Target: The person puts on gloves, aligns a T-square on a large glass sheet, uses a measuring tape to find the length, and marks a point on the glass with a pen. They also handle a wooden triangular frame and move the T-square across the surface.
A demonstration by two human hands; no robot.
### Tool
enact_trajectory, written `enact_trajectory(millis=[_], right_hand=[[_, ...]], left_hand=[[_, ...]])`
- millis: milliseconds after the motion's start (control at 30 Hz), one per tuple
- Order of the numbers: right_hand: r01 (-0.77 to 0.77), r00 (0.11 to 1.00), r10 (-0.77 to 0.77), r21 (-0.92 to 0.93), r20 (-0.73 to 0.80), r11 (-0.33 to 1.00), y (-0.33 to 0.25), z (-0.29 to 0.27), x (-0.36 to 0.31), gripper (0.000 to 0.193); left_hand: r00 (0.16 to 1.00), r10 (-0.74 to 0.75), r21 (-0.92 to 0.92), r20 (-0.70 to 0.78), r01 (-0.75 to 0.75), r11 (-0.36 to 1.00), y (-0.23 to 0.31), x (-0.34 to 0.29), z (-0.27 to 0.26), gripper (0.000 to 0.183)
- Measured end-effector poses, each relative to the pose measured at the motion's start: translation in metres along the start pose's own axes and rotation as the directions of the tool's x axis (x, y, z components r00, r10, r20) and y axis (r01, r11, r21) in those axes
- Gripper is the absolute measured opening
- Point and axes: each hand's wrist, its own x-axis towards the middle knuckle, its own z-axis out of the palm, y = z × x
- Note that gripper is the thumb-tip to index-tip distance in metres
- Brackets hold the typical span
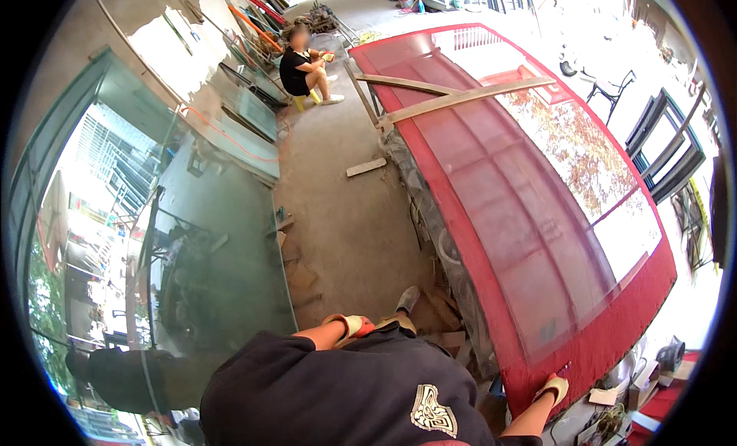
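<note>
My right hand (pixel 554 386), in a cream work glove, rests at the near end of a red-covered table (pixel 468 254). Its fingers are curled, and a small dark thing (pixel 566 368) shows at their tips, too small to name. On the table lies a large clear glass pane (pixel 507 208), its near edge just beyond that hand. Beside my thigh is my left hand (pixel 355 326), in a cream and orange-red glove; its fingers are partly hidden. A wooden T-shaped straightedge (pixel 468 97) lies across the far part of the pane.
Large glass sheets (pixel 223 239) lean along the left side. A person (pixel 303 66) sits on a low yellow stool (pixel 307 99) at the far end of the aisle. A pale block (pixel 366 167) lies on the floor. Dark frames (pixel 664 147) stand right of the table.
</note>
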Motion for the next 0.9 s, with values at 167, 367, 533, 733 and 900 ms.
enact_trajectory(millis=[167, 367, 533, 733, 900], right_hand=[[0.053, 0.991, -0.061, 0.068, 0.12, 0.996, 0.045, 0.029, 0.068, 0.034], [-0.239, 0.945, -0.111, 0.882, 0.307, 0.405, 0.09, 0.058, 0.125, 0.038], [0.068, 0.829, -0.532, 0.911, 0.175, 0.406, -0.029, 0.007, -0.002, 0.027], [0.294, 0.495, -0.771, 0.758, 0.401, 0.582, -0.203, -0.016, -0.219, 0.018], [0.618, 0.191, -0.92, 0.686, 0.343, 0.384, -0.284, 0.039, -0.333, 0.023]], left_hand=[[0.998, -0.068, -0.069, 0.016, 0.069, 0.995, 0.024, -0.004, -0.015, 0.049], [0.974, 0.143, -0.103, -0.173, -0.163, 0.981, 0.053, -0.006, -0.027, 0.045], [0.968, 0.244, -0.706, -0.061, -0.215, 0.675, 0.163, -0.046, -0.047, 0.051], [0.74, 0.672, -0.621, 0.02, -0.518, 0.588, 0.288, -0.068, -0.086, 0.063], [0.717, 0.692, -0.826, -0.084, -0.439, 0.354, 0.296, -0.067, -0.116, 0.052]])
